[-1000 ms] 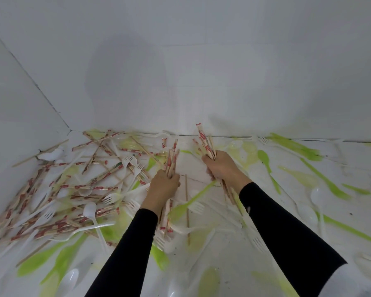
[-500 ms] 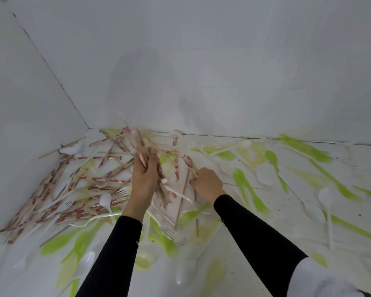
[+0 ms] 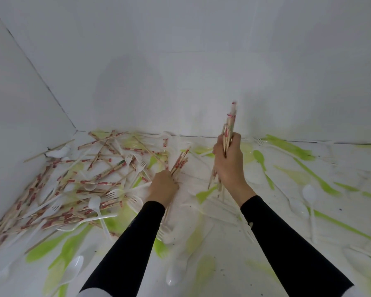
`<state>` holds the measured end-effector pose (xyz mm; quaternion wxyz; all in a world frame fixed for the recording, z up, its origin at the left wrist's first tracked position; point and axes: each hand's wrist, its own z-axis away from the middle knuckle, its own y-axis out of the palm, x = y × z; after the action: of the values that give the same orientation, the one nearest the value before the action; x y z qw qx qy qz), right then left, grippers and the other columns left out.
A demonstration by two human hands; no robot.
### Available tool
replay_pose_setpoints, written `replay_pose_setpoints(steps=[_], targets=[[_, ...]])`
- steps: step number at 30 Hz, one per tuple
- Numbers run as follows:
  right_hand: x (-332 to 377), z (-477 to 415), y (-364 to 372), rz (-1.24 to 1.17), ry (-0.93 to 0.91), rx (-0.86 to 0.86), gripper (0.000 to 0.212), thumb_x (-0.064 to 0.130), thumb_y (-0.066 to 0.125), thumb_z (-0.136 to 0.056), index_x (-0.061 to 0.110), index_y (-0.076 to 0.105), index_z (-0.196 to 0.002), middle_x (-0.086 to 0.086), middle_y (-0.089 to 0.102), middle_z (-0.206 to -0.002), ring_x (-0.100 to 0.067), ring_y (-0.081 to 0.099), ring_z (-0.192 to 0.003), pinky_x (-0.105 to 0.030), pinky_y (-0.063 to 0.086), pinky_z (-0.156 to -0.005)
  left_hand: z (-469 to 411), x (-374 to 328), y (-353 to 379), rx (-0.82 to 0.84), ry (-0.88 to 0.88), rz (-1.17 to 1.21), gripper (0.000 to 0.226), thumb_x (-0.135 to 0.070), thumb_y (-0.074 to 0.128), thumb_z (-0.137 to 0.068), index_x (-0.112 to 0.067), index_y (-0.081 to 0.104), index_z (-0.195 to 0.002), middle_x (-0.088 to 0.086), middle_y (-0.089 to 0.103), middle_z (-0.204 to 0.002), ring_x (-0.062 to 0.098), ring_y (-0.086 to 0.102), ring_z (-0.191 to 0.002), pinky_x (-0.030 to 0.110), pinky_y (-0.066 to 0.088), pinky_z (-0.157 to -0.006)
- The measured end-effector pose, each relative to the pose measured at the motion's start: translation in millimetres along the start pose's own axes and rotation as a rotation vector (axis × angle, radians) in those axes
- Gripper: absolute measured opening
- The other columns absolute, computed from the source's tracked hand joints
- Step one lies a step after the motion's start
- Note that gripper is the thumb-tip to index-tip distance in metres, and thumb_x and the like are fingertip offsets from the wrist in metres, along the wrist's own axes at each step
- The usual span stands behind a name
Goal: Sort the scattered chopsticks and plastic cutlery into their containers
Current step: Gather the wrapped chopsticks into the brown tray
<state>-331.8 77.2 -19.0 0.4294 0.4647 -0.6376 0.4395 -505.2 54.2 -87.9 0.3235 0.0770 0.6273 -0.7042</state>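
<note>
Fingers of the right hand point(image 3: 229, 168) curl round an upright bundle of red-sleeved wooden chopsticks point(image 3: 230, 123), held above the white table point(image 3: 341, 168). The left hand point(image 3: 163, 187) grips a few slanting sleeved chopsticks point(image 3: 180, 161) low by the table, beside a tangled heap of chopsticks and white plastic forks point(image 3: 83, 179). Green plastic spoons point(image 3: 261, 159) lie scattered to the right.

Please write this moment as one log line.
left hand: grips chopsticks beside pile | right hand: holds bundle, pointing up | stage: gathering
</note>
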Motion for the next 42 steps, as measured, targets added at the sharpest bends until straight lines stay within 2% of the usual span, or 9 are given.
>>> replay_pose_setpoints(steps=[6, 10, 15, 19, 22, 26, 32, 38, 42], targets=[[9.3, -7.1, -12.0, -0.155, -0.112, -0.045, 0.008, 0.027, 0.041, -0.105, 0.027, 0.048, -0.1, 0.01, 0.056, -0.072, -0.008, 0.063, -0.068, -0.024, 0.051, -0.069, 9.3, -1.5, -17.2, -0.037, -0.009, 0.305, 0.018, -0.023, 0.06, -0.094, -0.005, 0.057, -0.095, 0.002, 0.054, -0.078, 0.016, 0.051, -0.068, 0.023, 0.035, -0.051], [17.7, -10.3, -2.7, -0.273, -0.13, -0.039, 0.008, 0.028, 0.039, -0.106, 0.033, 0.042, -0.1, 0.012, 0.06, -0.07, -0.017, 0.069, -0.077, -0.032, 0.055, -0.064, 26.3, -0.9, -43.1, -0.237, 0.012, 0.574, 0.012, -0.024, 0.051, -0.1, -0.014, 0.052, -0.096, 0.001, 0.054, -0.078, 0.013, 0.051, -0.063, 0.022, 0.038, -0.051], [-10.3, -5.5, 31.7, -0.177, -0.098, 0.071, 0.003, 0.032, 0.045, -0.103, 0.029, 0.044, -0.103, 0.01, 0.062, -0.073, -0.013, 0.065, -0.073, -0.041, 0.054, -0.066, 41.3, 7.4, -38.3, -0.526, 0.189, 0.759, 0.009, -0.015, 0.042, -0.104, -0.013, 0.047, -0.112, -0.008, 0.058, -0.103, 0.0, 0.064, -0.083, 0.011, 0.048, -0.067], [-41.0, 4.6, 45.3, -0.024, -0.033, 0.192, 0.012, 0.027, 0.052, -0.1, 0.02, 0.044, -0.105, -0.01, 0.062, -0.078, -0.016, 0.058, -0.061, -0.029, 0.046, -0.054, 47.6, 17.8, -2.9, -0.51, 0.123, 0.784, 0.015, -0.018, 0.053, -0.1, -0.01, 0.049, -0.112, -0.008, 0.066, -0.093, -0.003, 0.065, -0.078, 0.018, 0.05, -0.066], [-56.0, 3.9, 52.7, 0.1, 0.019, 0.283, 0.016, 0.025, 0.056, -0.098, 0.014, 0.045, -0.095, -0.003, 0.053, -0.066, -0.011, 0.047, -0.052, -0.031, 0.038, -0.049, 45.0, 25.9, 13.8, -0.432, 0.098, 0.746, 0.019, -0.018, 0.059, -0.097, -0.008, 0.056, -0.113, -0.007, 0.069, -0.086, 0.008, 0.068, -0.077, 0.025, 0.052, -0.063], [-49.7, -15.2, 77.9, 0.351, 0.005, 0.351, 0.011, 0.014, 0.049, -0.097, 0.006, 0.056, -0.101, -0.007, 0.06, -0.076, -0.024, 0.057, -0.065, -0.037, 0.046, -0.058, 39.9, 24.1, -5.9, -0.467, 0.135, 0.854, 0.014, -0.025, 0.045, -0.103, -0.016, 0.056, -0.106, -0.004, 0.068, -0.073, 0.014, 0.069, -0.07, 0.023, 0.051, -0.058], [-46.9, -17.1, 118.5, 0.754, 0.123, 0.622, 0.031, 0.044, 0.061, -0.09, 0.013, 0.06, -0.094, -0.002, 0.061, -0.083, -0.024, 0.058, -0.074, -0.029, 0.04, -0.06, 7.4, 52.9, -50.8, -0.453, -0.118, 0.869, 0.036, -0.038, 0.051, -0.101, -0.003, 0.059, -0.099, 0.014, 0.071, -0.07, 0.029, 0.06, -0.045, 0.03, 0.045, -0.039], [-53.3, -10.5, 120.6, 0.816, 0.166, 0.649, 0.016, 0.026, 0.056, -0.092, 0.011, 0.05, -0.094, -0.004, 0.052, -0.094, -0.024, 0.052, -0.079, -0.03, 0.037, -0.062, -12.9, 69.4, -55.8, -0.28, -0.191, 0.682, 0.02, -0.023, 0.066, -0.092, -0.006, 0.059, -0.1, 0.01, 0.07, -0.085, 0.019, 0.07, -0.065, 0.037, 0.059, -0.063], [-51.2, -22.1, 89.1, 0.725, 0.3, 0.583, 0.019, 0.031, 0.057, -0.088, 0.013, 0.053, -0.094, 0.0, 0.055, -0.083, -0.024, 0.056, -0.08, -0.029, 0.038, -0.063, -18.9, 60.4, -46.4, -0.236, -0.161, 0.444, 0.022, -0.023, 0.07, -0.087, -0.005, 0.058, -0.087, 0.012, 0.066, -0.08, 0.025, 0.066, -0.069, 0.031, 0.05, -0.057]])
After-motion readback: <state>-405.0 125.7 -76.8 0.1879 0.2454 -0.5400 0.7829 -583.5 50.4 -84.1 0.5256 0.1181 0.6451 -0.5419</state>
